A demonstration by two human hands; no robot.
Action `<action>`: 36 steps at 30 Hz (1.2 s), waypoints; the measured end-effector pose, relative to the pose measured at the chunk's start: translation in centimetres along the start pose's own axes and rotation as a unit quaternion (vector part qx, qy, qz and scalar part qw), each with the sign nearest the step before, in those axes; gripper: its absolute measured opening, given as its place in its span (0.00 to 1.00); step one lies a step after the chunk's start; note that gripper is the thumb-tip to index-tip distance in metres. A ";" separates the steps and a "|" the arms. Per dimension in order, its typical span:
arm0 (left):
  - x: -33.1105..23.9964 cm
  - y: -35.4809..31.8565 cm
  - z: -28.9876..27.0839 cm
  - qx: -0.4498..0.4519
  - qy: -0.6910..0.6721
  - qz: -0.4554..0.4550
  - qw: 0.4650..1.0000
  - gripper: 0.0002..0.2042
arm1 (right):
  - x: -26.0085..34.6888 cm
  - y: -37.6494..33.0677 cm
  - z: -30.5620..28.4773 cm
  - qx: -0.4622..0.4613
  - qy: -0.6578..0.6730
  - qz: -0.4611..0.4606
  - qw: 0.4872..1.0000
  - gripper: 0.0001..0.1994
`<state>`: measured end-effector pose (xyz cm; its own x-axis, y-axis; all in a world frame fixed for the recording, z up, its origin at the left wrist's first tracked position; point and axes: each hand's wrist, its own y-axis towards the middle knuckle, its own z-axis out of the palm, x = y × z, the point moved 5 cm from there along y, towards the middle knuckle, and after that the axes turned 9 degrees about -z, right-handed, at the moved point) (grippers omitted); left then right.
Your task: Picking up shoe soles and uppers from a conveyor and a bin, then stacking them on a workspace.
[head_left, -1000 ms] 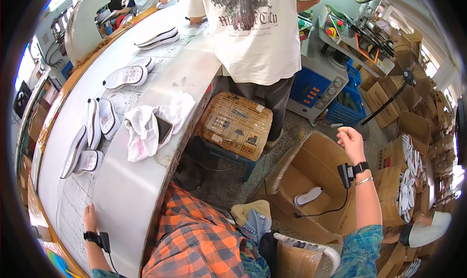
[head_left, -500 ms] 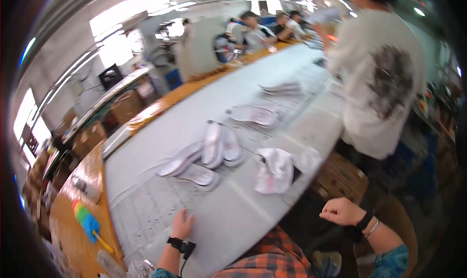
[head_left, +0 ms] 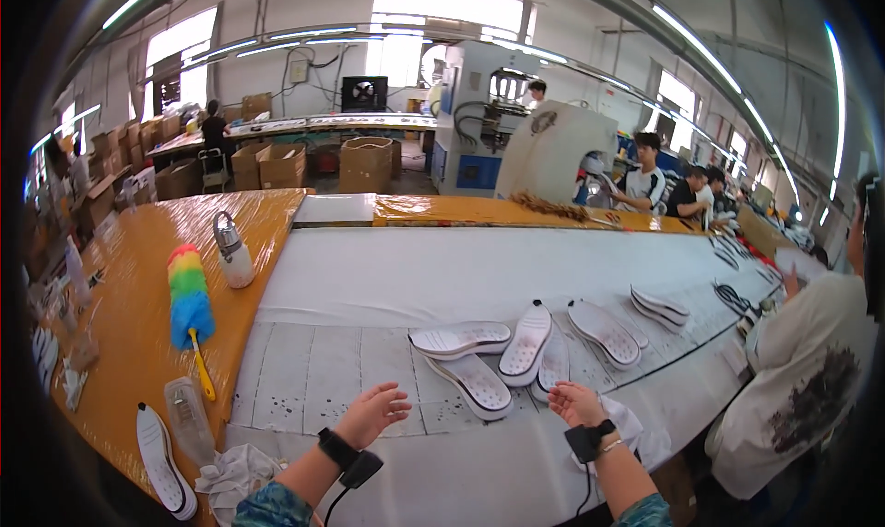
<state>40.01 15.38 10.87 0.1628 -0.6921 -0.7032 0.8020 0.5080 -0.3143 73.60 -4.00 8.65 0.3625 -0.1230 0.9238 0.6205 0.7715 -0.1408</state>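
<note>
White shoe soles with dark trim lie in a loose group on the grey-white table (head_left: 332, 278). One sole (head_left: 461, 339) rests partly over another sole (head_left: 475, 384), and a sole standing at a slant (head_left: 527, 344) is right beside them. My left hand (head_left: 373, 412) hovers to the left of this group, fingers loosely bent and apart, holding nothing. Close to the near end of the soles is my right hand (head_left: 573, 404), its fingers half curled with nothing seen in them. Behind the right wrist, a white cloth (head_left: 631, 430) is partly hidden. Both wrists carry black bands with small devices and cables.
On the orange film-covered table (head_left: 120, 278) lie a rainbow duster (head_left: 190, 296), a metal-topped bottle (head_left: 233, 255), a clear plastic bottle (head_left: 189, 421), another sole (head_left: 161, 458) and a crumpled rag (head_left: 240, 481). A co-worker (head_left: 797, 379) stands at the right edge.
The view has swung left and steadied. My right hand has come from beyond the table's edge to above it near the soles, its fingers loosening. Both hands are now raised over the table.
</note>
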 end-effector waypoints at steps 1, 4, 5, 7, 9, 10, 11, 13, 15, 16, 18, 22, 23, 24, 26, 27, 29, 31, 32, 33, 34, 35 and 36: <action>0.0 1.4 0.2 -0.001 -0.007 0.006 1.000 0.18 | -1.0 2.0 0.2 -0.012 -0.019 0.007 1.000 0.12; 0.7 7.2 0.2 -0.079 0.020 0.012 0.997 0.20 | -4.2 7.2 0.1 -0.106 -0.259 0.021 0.960 0.22; 1.8 9.7 0.4 -0.091 0.011 -0.029 0.995 0.20 | -6.8 11.0 -3.9 -0.121 -0.424 -0.096 0.892 0.27; 2.4 12.2 -1.6 -0.135 -0.015 -0.054 0.989 0.20 | -5.7 10.3 1.9 -0.149 -0.593 -0.204 0.765 0.32; 2.6 14.0 -1.6 -0.180 0.002 -0.058 0.982 0.22 | -4.6 10.0 3.7 -0.142 -0.558 -0.135 0.806 0.34; 2.7 15.0 -0.7 -0.164 0.016 -0.053 0.985 0.23 | -4.8 10.6 2.7 -0.155 -0.580 -0.169 0.782 0.33; 3.2 16.1 -0.1 -0.157 0.019 -0.060 0.986 0.23 | -5.2 11.4 1.6 -0.167 -0.602 -0.201 0.754 0.31; 3.3 17.5 -1.1 -0.138 0.058 -0.031 0.988 0.22 | -4.7 12.7 0.4 -0.131 -0.370 -0.085 0.916 0.24; 3.2 17.8 -2.2 -0.130 0.006 -0.024 0.991 0.20 | -1.7 11.9 -0.9 -0.063 -0.309 -0.051 0.948 0.16; 3.1 17.7 -2.4 -0.112 -0.041 -0.014 0.993 0.19 | -0.3 10.8 -1.4 -0.096 -0.272 -0.059 0.956 0.13; 2.9 17.6 -2.1 -0.119 -0.044 -0.026 0.992 0.18 | 0.5 10.1 -4.2 -0.081 -0.425 -0.117 0.894 0.14; 0.1 16.1 0.3 -0.103 -0.025 -0.075 0.992 0.15 | -3.9 10.6 -9.8 -0.018 -0.586 -0.170 0.792 0.20; -0.6 15.6 0.8 -0.077 -0.014 -0.097 0.992 0.14 | -4.7 10.9 -9.8 -0.013 -0.585 -0.166 0.794 0.20; -1.9 14.6 1.3 -0.083 0.003 -0.104 0.991 0.14 | -4.2 10.3 -8.4 -0.060 -0.576 -0.214 0.787 0.21; -2.6 14.5 0.9 -0.111 0.028 -0.093 0.989 0.14 | -4.1 10.4 -7.6 -0.119 -0.591 -0.255 0.756 0.24; -3.0 14.5 0.7 -0.133 0.053 -0.081 0.986 0.14 | -3.8 10.6 -7.6 -0.115 -0.587 -0.257 0.759 0.24; 0.4 15.7 -1.2 -0.208 0.078 -0.089 0.971 0.15 | -4.7 11.9 -6.2 -0.013 -0.332 -0.113 0.936 0.24; 5.3 16.6 -2.3 -0.210 0.117 -0.241 0.940 0.20 | -4.6 10.4 -2.2 0.007 -0.230 0.002 0.973 0.21; 7.4 17.0 -0.9 -0.220 0.112 -0.253 0.935 0.23 | -5.0 10.5 -2.3 0.010 -0.269 -0.009 0.963 0.19; 7.5 15.9 2.8 -0.157 0.065 -0.253 0.952 0.25 | -5.9 10.2 -3.2 0.007 -0.306 -0.019 0.952 0.17; 8.1 16.7 3.7 -0.155 0.084 -0.158 0.971 0.24 | -6.9 10.3 -2.8 -0.012 -0.274 -0.076 0.959 0.16; 9.4 17.4 4.3 -0.151 0.104 -0.065 0.981 0.23 | -7.4 10.4 -2.4 -0.033 -0.240 -0.131 0.961 0.16; 10.3 17.8 3.7 -0.164 0.097 -0.054 0.980 0.23 | -7.8 10.1 -1.4 -0.049 -0.220 -0.075 0.971 0.16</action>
<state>58.10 15.45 0.37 -0.0518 -0.6566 -0.7524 0.5749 0.5965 -0.5601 77.98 3.91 -0.49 -0.0558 0.0662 0.9962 0.7144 0.6997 -0.0064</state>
